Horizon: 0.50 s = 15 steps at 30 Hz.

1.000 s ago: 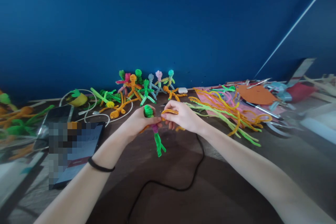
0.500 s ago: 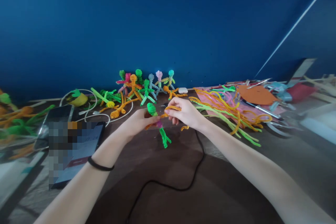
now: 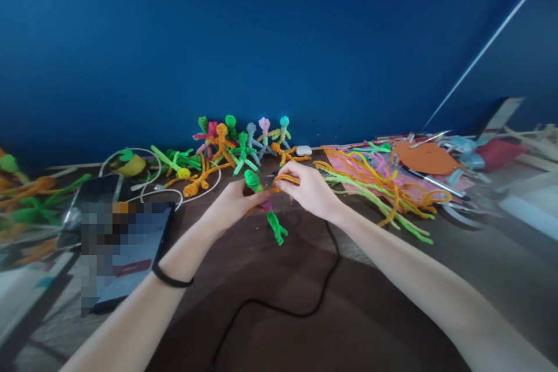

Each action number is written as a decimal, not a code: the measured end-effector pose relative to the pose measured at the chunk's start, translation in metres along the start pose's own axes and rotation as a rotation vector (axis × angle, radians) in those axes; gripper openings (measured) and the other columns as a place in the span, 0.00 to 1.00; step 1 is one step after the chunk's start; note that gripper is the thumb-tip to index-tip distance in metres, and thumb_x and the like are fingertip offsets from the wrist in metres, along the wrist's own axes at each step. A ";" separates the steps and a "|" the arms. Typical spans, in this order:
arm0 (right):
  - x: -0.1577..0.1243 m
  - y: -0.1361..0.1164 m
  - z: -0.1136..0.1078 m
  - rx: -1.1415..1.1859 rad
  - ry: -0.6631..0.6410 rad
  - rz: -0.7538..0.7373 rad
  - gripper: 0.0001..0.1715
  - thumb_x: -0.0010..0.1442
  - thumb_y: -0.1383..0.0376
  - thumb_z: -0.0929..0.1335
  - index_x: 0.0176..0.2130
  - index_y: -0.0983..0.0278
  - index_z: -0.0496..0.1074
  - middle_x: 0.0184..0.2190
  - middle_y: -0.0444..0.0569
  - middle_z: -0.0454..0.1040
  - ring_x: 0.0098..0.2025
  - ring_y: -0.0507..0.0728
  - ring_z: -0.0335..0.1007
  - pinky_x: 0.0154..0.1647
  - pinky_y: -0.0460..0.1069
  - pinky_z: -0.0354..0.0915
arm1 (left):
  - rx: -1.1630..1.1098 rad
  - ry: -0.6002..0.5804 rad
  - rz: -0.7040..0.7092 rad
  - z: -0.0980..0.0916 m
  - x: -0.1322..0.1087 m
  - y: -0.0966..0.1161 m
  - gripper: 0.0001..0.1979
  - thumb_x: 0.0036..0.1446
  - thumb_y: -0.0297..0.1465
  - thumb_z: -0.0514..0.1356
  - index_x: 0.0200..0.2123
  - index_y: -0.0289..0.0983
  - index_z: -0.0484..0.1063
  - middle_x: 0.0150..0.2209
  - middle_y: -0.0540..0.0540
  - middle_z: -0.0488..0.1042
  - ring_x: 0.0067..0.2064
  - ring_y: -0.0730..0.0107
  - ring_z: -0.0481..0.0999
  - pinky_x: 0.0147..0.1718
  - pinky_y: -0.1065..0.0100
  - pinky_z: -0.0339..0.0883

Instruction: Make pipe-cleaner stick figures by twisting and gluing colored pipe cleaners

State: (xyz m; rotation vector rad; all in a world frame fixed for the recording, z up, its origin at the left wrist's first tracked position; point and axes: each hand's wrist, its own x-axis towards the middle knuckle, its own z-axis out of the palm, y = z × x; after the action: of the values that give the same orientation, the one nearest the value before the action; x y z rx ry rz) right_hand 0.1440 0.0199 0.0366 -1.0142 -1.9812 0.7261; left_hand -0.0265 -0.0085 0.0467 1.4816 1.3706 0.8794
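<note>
Between my hands is a pipe-cleaner figure (image 3: 275,226) with a coiled green head, a purple middle and green legs pointing down. My left hand (image 3: 235,203) is closed around its body, just under the head. Fingers of my right hand (image 3: 303,183) pinch an orange pipe cleaner (image 3: 288,178) that runs across to the figure's body. Where the orange strand meets the body is partly hidden by my fingers. Behind my hands, several finished-looking pipe-cleaner figures (image 3: 243,154) in green, orange, pink and grey lean against the blue wall.
Loose orange and lime pipe cleaners (image 3: 383,189) lie on pink sheets to the right, near an orange paper piece (image 3: 425,157). A tablet (image 3: 143,256) and white cable (image 3: 157,171) are at left. A black cord (image 3: 300,315) crosses the table in front.
The figure's legs have swung slightly to the right. My left fingers have closed further over its body, and the orange end that hung below my right hand no longer shows there.
</note>
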 end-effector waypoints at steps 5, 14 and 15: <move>0.000 -0.002 0.001 0.004 -0.010 0.002 0.05 0.54 0.64 0.64 0.30 0.65 0.65 0.23 0.41 0.68 0.21 0.47 0.61 0.27 0.45 0.58 | 0.093 -0.021 0.020 0.000 0.000 -0.002 0.10 0.44 0.36 0.61 0.21 0.34 0.71 0.19 0.50 0.71 0.18 0.78 0.63 0.17 0.74 0.55; -0.001 -0.006 0.003 -0.071 0.022 -0.150 0.05 0.55 0.65 0.65 0.32 0.65 0.69 0.28 0.45 0.71 0.31 0.50 0.66 0.34 0.45 0.61 | -0.035 0.055 0.042 0.005 0.001 -0.008 0.05 0.44 0.30 0.57 0.21 0.34 0.69 0.20 0.50 0.72 0.25 0.72 0.71 0.27 0.71 0.67; -0.001 -0.007 0.004 -0.090 0.030 -0.188 0.05 0.56 0.65 0.65 0.33 0.65 0.69 0.30 0.46 0.71 0.33 0.51 0.67 0.36 0.46 0.61 | -0.052 0.066 0.039 0.005 0.002 -0.008 0.05 0.44 0.30 0.57 0.21 0.34 0.69 0.20 0.49 0.71 0.26 0.71 0.71 0.27 0.71 0.67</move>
State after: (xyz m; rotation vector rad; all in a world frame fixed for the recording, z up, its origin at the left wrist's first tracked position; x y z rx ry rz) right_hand 0.1385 0.0151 0.0394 -0.8708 -2.0648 0.5208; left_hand -0.0246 -0.0078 0.0380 1.4551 1.3608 0.9893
